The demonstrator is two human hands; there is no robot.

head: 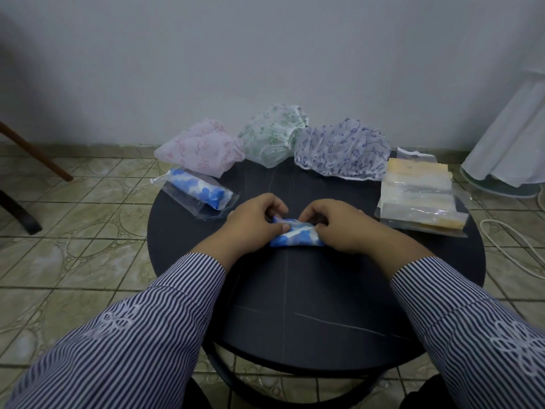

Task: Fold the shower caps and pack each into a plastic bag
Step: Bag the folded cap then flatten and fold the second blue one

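Note:
A blue-and-white shower cap (296, 237), folded into a small bundle, lies on the round dark table (295, 305). My left hand (256, 219) pinches its left end and my right hand (339, 224) pinches its right end, fingers curled over the top edge. At the table's left lies a packed blue cap in a plastic bag (197, 192). Along the far edge sit a pink cap (202, 150), a green cap (272, 135) and a purple-patterned cap (342, 150), all unfolded. A stack of empty plastic bags (418, 196) lies at the right.
The table stands on a tiled floor (73, 231) close to a white wall. A wooden chair leg (38, 154) is at the left. White cloth over a fan base (513, 143) and a white cable (507, 249) lie at the right.

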